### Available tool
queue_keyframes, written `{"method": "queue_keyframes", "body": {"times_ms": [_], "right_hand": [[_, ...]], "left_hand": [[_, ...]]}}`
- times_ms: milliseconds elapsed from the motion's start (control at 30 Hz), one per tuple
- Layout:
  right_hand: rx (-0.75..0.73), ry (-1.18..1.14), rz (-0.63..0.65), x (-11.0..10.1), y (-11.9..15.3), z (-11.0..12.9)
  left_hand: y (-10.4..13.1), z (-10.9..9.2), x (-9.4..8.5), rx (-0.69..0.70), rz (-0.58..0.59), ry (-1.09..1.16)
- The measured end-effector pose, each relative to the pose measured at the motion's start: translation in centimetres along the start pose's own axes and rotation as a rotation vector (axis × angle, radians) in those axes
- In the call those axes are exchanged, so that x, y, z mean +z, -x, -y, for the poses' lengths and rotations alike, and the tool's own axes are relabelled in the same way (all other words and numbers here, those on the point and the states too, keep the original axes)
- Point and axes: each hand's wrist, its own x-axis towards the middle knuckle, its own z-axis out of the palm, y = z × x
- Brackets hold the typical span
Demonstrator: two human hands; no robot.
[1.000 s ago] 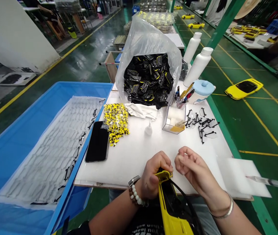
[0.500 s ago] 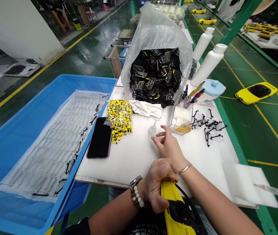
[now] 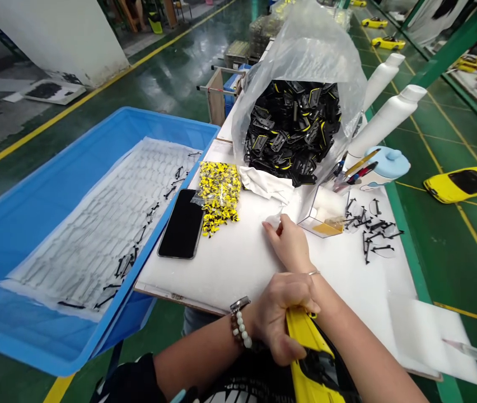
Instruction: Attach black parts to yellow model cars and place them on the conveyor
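My left hand [image 3: 283,313], with a watch and bead bracelets at its wrist, is closed around the front end of a yellow toy car [image 3: 312,358]. The car is close to my body at the bottom of the view, its lower part cut off by the frame. My right hand [image 3: 289,240] reaches forward over the white tabletop [image 3: 221,266]. Its thumb and fingers close on a small clear squeeze bottle [image 3: 272,219], mostly covered by the hand. Left of it lies a bag of small yellow-and-black parts [image 3: 220,187], some spilled out.
A plastic bag of black parts [image 3: 293,131] stands behind. A clear box [image 3: 324,215], pens [image 3: 360,170], white bottles [image 3: 389,120] and thin black parts [image 3: 375,229] are on the right. A phone [image 3: 181,224] lies left, beside a blue bin [image 3: 96,129]. A syringe [image 3: 473,354] lies far right.
My right hand has moved forward and closed its fingers on the small clear bottle. My left hand still grips the toy car. The whole view has shifted a little.
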Motion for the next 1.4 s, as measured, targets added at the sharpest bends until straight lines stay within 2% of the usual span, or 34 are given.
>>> {"method": "queue_keyframes", "body": {"times_ms": [133, 300, 400, 467, 533, 633, 800, 1000, 1067, 1267, 1400], "right_hand": [[-0.002, -0.129, 0.009, -1.3, 1.5, -0.4], [0.038, -0.38, 0.017, -7.0, 7.8, -1.9], [0.052, -0.551, 0.143, -10.0, 11.7, -2.8], [0.065, -0.685, 0.241, -10.7, 13.2, -2.9], [0.074, -0.767, 0.291, -10.7, 13.8, -2.9], [0.072, -0.819, 0.277, -10.1, 13.8, -2.5], [0.1, -0.866, 0.283, -9.9, 13.7, -1.6], [0.355, -0.897, 0.224, -10.0, 14.0, 0.4], [0.385, -0.871, 0.235, -9.9, 14.0, 0.9], [0.391, -0.894, 0.218, -9.9, 14.1, 0.5], [0.224, -0.926, 0.331, -10.1, 14.0, -1.6]], "left_hand": [[0.0, -0.1, 0.1, 0.045, -0.022, 0.016], [0.2, -1.0, 0.2, 0.052, -0.106, -0.025], [0.3, -1.4, 0.4, 0.023, -0.157, -0.049], [0.3, -1.5, 0.5, 0.013, -0.168, -0.06], [0.3, -1.4, 0.7, 0.016, -0.188, -0.062], [0.2, -0.9, 1.1, 0.046, -0.238, -0.063], [0.1, 0.4, 1.6, 0.201, -0.268, -0.111], [-0.1, 0.5, 1.6, 0.162, -0.209, -0.13], [-0.1, 0.5, 1.6, 0.155, -0.206, -0.125], [0.2, 1.5, 1.7, 0.221, -0.171, -0.159], [0.5, 2.9, 2.0, 0.201, -0.049, -0.203]]}}
